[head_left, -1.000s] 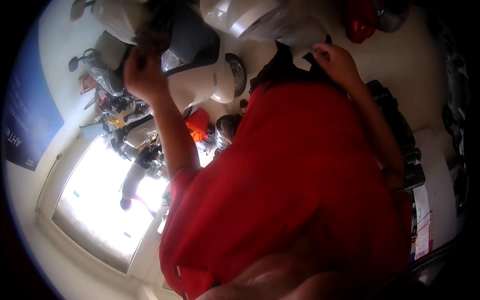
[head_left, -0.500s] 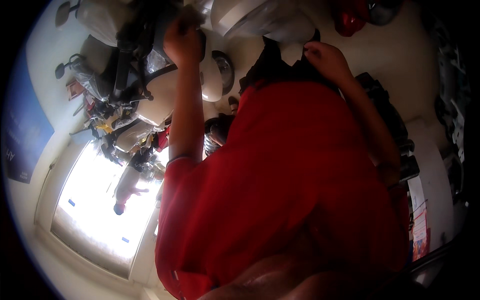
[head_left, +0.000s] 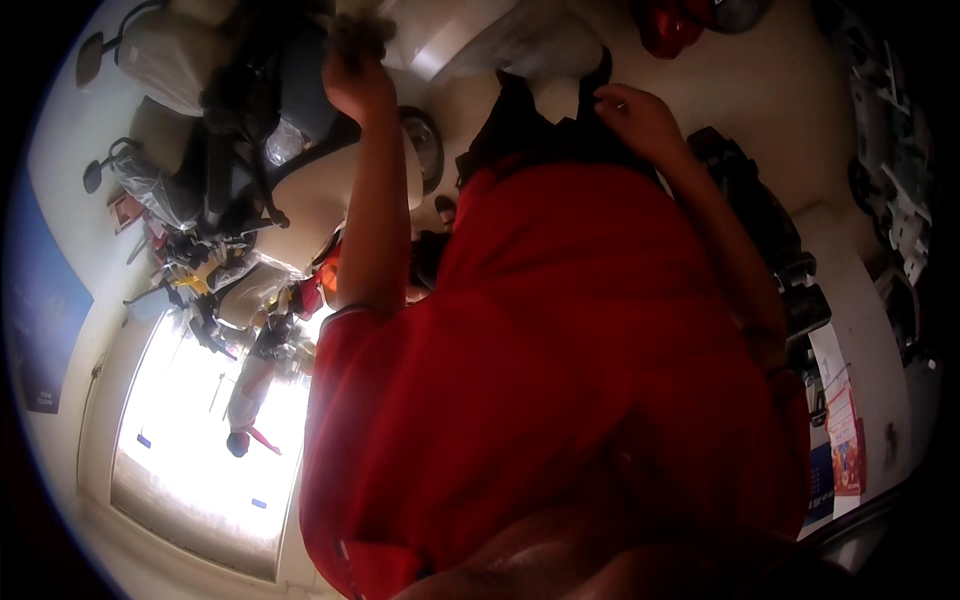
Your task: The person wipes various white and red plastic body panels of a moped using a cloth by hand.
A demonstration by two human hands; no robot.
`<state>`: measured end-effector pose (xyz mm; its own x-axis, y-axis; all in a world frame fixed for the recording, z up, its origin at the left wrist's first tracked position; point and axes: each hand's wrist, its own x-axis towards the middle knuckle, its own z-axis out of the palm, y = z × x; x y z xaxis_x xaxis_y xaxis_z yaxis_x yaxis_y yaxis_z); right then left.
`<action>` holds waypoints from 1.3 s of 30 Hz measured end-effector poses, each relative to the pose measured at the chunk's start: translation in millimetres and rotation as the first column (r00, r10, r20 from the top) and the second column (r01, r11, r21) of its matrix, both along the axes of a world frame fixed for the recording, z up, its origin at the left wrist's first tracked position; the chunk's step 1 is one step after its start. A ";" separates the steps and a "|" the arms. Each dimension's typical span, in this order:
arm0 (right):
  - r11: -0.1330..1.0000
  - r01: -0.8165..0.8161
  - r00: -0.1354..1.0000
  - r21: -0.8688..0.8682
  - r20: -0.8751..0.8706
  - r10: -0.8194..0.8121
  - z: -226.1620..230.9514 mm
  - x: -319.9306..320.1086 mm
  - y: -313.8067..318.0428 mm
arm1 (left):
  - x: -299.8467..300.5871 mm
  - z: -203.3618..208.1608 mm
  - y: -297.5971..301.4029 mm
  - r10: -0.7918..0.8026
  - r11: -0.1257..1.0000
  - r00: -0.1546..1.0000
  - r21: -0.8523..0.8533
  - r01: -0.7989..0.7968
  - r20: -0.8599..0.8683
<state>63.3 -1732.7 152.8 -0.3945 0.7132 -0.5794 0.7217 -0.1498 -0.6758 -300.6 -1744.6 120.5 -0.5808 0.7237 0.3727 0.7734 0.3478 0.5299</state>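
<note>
My left hand (head_left: 358, 88) is raised at the upper left, its fingers closed around a dark, crumpled bundle (head_left: 360, 38) that looks like a rag. Blur hides the bundle's exact kind. Just right of it is a glossy pale body panel (head_left: 470, 40), probably part of a scooter. My right hand (head_left: 638, 120) hangs beside my dark shorts (head_left: 530, 125), fingers loosely bent and partly apart, with nothing visible in them. Both bare forearms come out of a red shirt (head_left: 560, 330).
Several scooters (head_left: 165, 65), some wrapped in clear plastic, crowd the left side. A red glossy vehicle part (head_left: 668, 28) shows at the top right. Dark vehicle parts (head_left: 745, 195) lie beyond my right arm. Another person (head_left: 250, 400) is at the bright doorway (head_left: 200, 430).
My left hand and the bundle have shifted slightly left against the pale panel. My right hand has moved a little left in the picture. The whole view has turned slightly.
</note>
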 end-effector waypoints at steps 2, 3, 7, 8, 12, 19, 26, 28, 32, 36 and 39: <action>1.000 -0.008 1.000 -0.004 0.000 0.008 -0.2 -9.4 1.7 | -8.2 5.5 20.2 -0.099 0.995 0.995 0.015 0.099 -0.016; 0.999 -0.035 0.999 0.042 -0.028 0.036 0.0 -13.7 3.6 | -11.4 7.0 26.2 -0.203 0.979 0.979 0.025 0.204 -0.029; 0.999 0.010 0.998 0.050 -0.063 -0.006 -1.2 -21.0 4.5 | -9.6 4.9 21.4 -0.145 0.989 0.989 0.009 0.146 -0.030; 0.998 0.012 0.998 0.056 -0.060 -0.008 -1.9 -22.8 5.7 | -12.8 1.3 11.2 -0.108 0.993 0.971 0.061 0.097 0.214; 0.999 -0.007 1.000 0.036 -0.020 0.008 -8.6 -23.5 5.7 | -54.4 -43.1 -22.3 0.011 1.000 0.916 0.010 -0.017 0.401; 1.000 -0.010 1.000 -0.020 -0.009 0.009 -27.6 -13.1 6.6 | -62.7 -45.3 -32.3 0.161 0.967 0.877 -0.250 -0.049 0.453; 0.997 -0.026 1.000 -0.075 -0.009 0.026 -31.0 -8.6 15.1 | -22.4 -19.6 -57.1 0.194 0.918 0.948 -0.387 -0.085 0.251; 0.997 -0.077 0.997 -0.008 0.019 0.077 -28.3 -8.4 18.4 | -3.2 15.4 -61.0 0.228 0.938 0.918 -0.327 -0.117 0.324; 0.999 -0.028 1.000 0.032 -0.006 0.028 -22.4 -10.1 23.4 | 52.7 90.0 -47.2 -0.105 0.994 0.840 0.068 0.081 0.533; 0.979 0.204 0.906 -0.012 -0.376 -0.194 25.2 -40.4 43.4 | 93.0 124.0 -23.9 -0.446 0.889 0.731 0.166 0.426 0.516; 0.962 0.273 0.780 -0.011 -0.583 -0.228 67.9 -68.0 53.3 | 112.9 121.3 0.5 -0.585 0.804 0.658 0.232 0.547 0.475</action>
<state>-4.8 -1679.4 220.7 -0.4396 0.8631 -0.2487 0.1415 -0.2069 -0.9681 -187.8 -1744.1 241.8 -0.1791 0.9615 0.2086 0.4248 -0.1156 0.8979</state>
